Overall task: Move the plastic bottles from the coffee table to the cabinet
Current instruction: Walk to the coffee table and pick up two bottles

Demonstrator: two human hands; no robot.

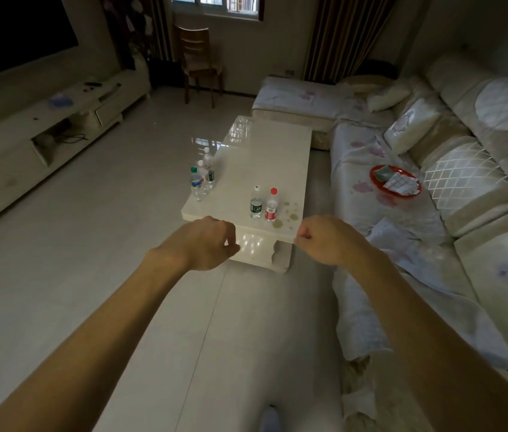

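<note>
A glossy cream coffee table (265, 157) stands ahead of me. Near its front right corner stand two upright plastic bottles: one with a white cap and green label (256, 203) and one with a red cap and red label (271, 205). Along the table's left edge is a cluster of three bottles (202, 177), the nearest with a green cap and blue label. My left hand (207, 243) and my right hand (327, 240) hover in front of the table's near edge, fingers curled, holding nothing. The low cream cabinet (37, 132) runs along the left wall.
A long sofa (452, 188) fills the right side, with a red tray (394, 182) of small items on its seat. A wooden chair (199, 62) stands under the window at the back. A dark screen (13, 32) hangs above the cabinet. Tiled floor lies between table and cabinet.
</note>
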